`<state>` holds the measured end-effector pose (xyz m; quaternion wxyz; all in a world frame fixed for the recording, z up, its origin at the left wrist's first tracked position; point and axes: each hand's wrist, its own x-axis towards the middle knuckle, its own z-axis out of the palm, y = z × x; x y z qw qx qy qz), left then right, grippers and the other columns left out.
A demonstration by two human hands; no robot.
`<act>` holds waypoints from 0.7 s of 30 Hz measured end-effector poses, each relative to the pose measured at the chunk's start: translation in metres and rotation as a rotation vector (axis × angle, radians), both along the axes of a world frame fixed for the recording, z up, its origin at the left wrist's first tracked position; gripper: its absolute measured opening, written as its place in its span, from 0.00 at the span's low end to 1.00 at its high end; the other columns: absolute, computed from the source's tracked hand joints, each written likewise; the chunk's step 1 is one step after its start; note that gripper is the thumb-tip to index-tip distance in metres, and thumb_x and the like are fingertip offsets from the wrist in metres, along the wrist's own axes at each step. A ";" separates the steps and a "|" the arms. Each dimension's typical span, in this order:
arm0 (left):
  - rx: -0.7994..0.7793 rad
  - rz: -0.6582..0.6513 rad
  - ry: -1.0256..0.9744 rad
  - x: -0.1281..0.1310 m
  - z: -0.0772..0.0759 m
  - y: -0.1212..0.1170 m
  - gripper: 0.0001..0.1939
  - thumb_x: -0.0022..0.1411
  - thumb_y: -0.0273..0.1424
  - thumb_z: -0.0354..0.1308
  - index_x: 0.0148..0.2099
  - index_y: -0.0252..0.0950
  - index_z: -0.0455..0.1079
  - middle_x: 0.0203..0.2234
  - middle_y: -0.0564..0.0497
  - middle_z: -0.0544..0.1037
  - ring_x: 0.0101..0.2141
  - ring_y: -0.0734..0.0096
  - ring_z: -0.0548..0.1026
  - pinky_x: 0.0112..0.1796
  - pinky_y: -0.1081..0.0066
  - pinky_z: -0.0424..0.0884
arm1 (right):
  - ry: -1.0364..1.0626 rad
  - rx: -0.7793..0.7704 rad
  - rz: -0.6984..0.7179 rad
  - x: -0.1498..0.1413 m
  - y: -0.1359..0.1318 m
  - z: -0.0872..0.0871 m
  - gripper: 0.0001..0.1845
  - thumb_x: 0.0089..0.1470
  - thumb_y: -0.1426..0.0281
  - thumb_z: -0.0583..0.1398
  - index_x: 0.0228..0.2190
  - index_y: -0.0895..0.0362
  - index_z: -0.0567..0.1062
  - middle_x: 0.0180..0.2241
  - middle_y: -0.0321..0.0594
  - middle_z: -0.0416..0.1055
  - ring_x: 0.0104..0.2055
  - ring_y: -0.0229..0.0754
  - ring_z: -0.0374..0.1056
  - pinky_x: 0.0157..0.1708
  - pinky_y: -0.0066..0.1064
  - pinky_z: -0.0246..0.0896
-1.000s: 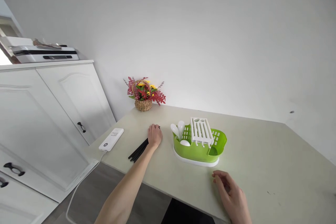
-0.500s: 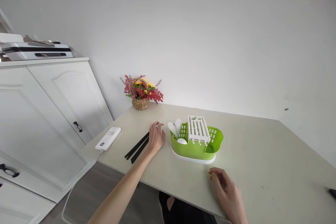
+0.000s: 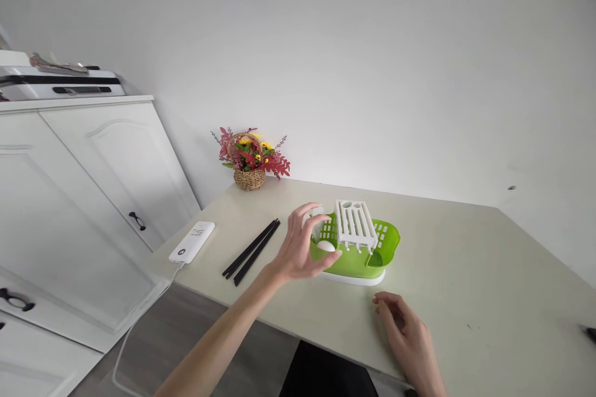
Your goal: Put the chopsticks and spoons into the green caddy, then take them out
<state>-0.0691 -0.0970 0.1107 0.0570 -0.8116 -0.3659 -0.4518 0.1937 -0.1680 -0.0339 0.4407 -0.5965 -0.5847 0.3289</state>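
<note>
My left hand (image 3: 302, 242) is open at the left end of a green plastic basket (image 3: 351, 268), fingers and thumb spread apart with nothing between them. Behind its fingers, a white spoon (image 3: 318, 229) stands partly hidden in the basket. A white rounded piece (image 3: 326, 246) shows at the basket's near left rim, by my thumb; its kind is unclear. Across the basket's top sits a white slotted rack (image 3: 354, 223) with hooks. My right hand (image 3: 407, 338) rests on the table in front of the basket, fingers curled toward the thumb, with no object visible in it.
Several black chopsticks (image 3: 251, 253) lie left of my left hand. A white power bank (image 3: 192, 242) with a cable lies near the table's left edge. Behind stands a wicker flower basket (image 3: 249, 180); a white cabinet (image 3: 139, 167) borders the left side.
My left hand has moved right, from beside the chopsticks to the basket's left end, and its fingers have spread. My right hand stays in place. The view has shifted slightly.
</note>
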 end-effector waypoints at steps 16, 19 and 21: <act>0.017 -0.026 0.181 -0.011 -0.010 0.024 0.15 0.68 0.47 0.64 0.40 0.40 0.77 0.48 0.45 0.81 0.55 0.56 0.72 0.56 0.56 0.67 | 0.003 0.019 -0.006 -0.002 0.000 0.009 0.23 0.61 0.48 0.56 0.39 0.52 0.79 0.41 0.46 0.82 0.41 0.49 0.79 0.34 0.31 0.71; 0.006 0.003 0.179 -0.012 -0.004 0.031 0.14 0.66 0.46 0.66 0.40 0.40 0.78 0.52 0.44 0.79 0.57 0.54 0.70 0.59 0.54 0.66 | 0.002 0.015 -0.001 -0.002 0.000 0.009 0.23 0.61 0.48 0.56 0.39 0.52 0.79 0.40 0.45 0.82 0.41 0.49 0.79 0.36 0.32 0.71; -0.014 0.001 0.203 -0.015 0.000 0.033 0.14 0.65 0.46 0.67 0.40 0.41 0.79 0.54 0.44 0.78 0.59 0.53 0.69 0.60 0.53 0.65 | 0.002 0.013 0.001 -0.002 0.000 0.009 0.23 0.61 0.48 0.56 0.39 0.52 0.79 0.40 0.44 0.82 0.41 0.49 0.79 0.37 0.32 0.71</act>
